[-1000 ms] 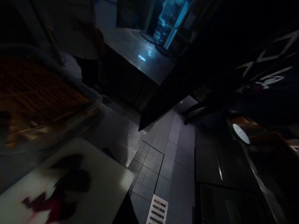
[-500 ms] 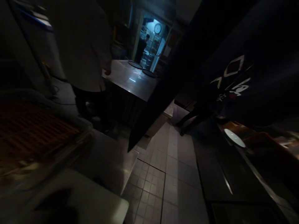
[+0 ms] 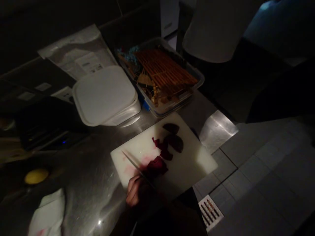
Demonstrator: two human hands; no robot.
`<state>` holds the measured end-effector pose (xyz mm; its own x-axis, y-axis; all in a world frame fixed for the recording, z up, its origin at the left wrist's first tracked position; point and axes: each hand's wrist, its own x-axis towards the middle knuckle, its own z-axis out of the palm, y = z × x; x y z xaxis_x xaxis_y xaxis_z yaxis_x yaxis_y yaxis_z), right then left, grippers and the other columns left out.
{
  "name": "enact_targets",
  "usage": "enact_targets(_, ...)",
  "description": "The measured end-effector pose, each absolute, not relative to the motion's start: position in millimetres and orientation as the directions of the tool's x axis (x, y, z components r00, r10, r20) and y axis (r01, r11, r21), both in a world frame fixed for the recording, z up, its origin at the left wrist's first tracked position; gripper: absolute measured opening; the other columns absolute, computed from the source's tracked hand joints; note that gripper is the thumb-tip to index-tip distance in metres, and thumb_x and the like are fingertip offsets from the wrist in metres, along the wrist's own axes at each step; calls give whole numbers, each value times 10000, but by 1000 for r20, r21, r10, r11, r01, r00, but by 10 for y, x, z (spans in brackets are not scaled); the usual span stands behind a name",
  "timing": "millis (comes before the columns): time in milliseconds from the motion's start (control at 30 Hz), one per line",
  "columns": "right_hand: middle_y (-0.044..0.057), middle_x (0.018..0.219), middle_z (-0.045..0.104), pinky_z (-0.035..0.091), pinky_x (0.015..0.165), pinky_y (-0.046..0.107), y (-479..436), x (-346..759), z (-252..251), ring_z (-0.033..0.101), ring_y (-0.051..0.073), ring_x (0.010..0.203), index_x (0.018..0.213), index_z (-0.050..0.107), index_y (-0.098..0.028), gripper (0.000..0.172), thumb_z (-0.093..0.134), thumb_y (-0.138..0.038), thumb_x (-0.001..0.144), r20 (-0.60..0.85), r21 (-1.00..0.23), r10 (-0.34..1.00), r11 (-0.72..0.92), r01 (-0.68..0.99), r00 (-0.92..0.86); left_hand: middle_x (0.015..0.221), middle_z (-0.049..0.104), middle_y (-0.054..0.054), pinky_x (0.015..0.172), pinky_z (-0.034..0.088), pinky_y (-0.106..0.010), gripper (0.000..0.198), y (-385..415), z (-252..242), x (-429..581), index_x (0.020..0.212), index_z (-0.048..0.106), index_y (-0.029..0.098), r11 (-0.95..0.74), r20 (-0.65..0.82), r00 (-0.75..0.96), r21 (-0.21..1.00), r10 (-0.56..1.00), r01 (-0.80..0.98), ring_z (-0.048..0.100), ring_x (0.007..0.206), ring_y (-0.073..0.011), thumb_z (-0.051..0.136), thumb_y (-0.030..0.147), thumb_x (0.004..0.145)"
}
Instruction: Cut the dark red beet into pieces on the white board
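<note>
Gripping a kitchen knife (image 3: 133,162), one hand (image 3: 135,193), which side unclear, is seen with fingers curled round the handle at the near edge of a white cutting board (image 3: 192,167). Dark red beet chunks (image 3: 173,142) are laid on the board beside the blade. The board, blurred before, is now sharp.

I've swung the view down off the tiled aisle and far doorway, and the white cutting board (image 3: 189,167) now sits mid-frame. My right hand (image 3: 135,191) has come into view, gripping a kitchen knife (image 3: 131,162) beside the dark red beet pieces (image 3: 157,166).
</note>
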<state>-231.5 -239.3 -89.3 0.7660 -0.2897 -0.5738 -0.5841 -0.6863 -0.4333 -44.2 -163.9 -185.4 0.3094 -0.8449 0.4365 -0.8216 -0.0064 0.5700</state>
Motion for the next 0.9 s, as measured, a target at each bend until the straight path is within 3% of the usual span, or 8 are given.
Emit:
enact_targets(133,71,1136,609,552,762,351,-2371,-2387,-1046,618,165,898,1232,552,-185,377,554,-419,935,-637,-449,-283,-619,-645,716,837,671,-53,715,562,-326,74,-1622,-1887,-389,838,650,200,97,469,178,505,-865,-858,639,920,-225,644,135,804)
enact_targets(267,60,1082,609,532,680,307,-2312,-2435,-1151,597,135,788,1292,506,-191,420,525,-432,948,-700,-415,-301,-567,-712,648,853,666,-61,744,551,-339,61,-1671,-1910,-392,851,647,201,84,461,196,518,-865,-851,636,941,-223,630,150,823)
enact_targets(367,33,962,621,448,562,247,-2252,-2423,-1247,550,112,646,1425,384,-228,483,485,-273,955,-739,-388,-302,-541,-746,603,860,656,-54,761,543,-351,64,-1651,-1909,-383,850,644,206,87,448,189,525,-874,-847,635,940,-223,622,154,821)
enact_targets(467,29,908,635,340,505,226,-2217,-2414,-1304,527,112,580,1511,234,-319,727,436,-78,856,-757,-372,-304,-528,-763,579,866,646,-52,765,532,-350,73,-1663,-1874,-371,842,636,204,106,437,146,502,-887,-858,625,929,-221,634,146,798)
enact_targets(533,34,907,640,316,503,227,-2211,-2419,-1314,528,114,573,1523,178,-364,814,424,-53,812,-761,-368,-306,-523,-769,573,856,634,-47,761,519,-346,76,-1692,-1845,-373,831,622,202,106,440,142,492,-887,-864,613,919,-216,633,136,795)
enact_targets(900,46,928,648,338,519,221,-2218,-2416,-1321,532,116,585,1529,142,-369,822,413,-77,810,-761,-371,-297,-531,-762,577,863,622,-32,782,493,-338,86,-1732,-1813,-403,804,604,206,98,430,174,539,-886,-836,591,926,-201,593,124,825)
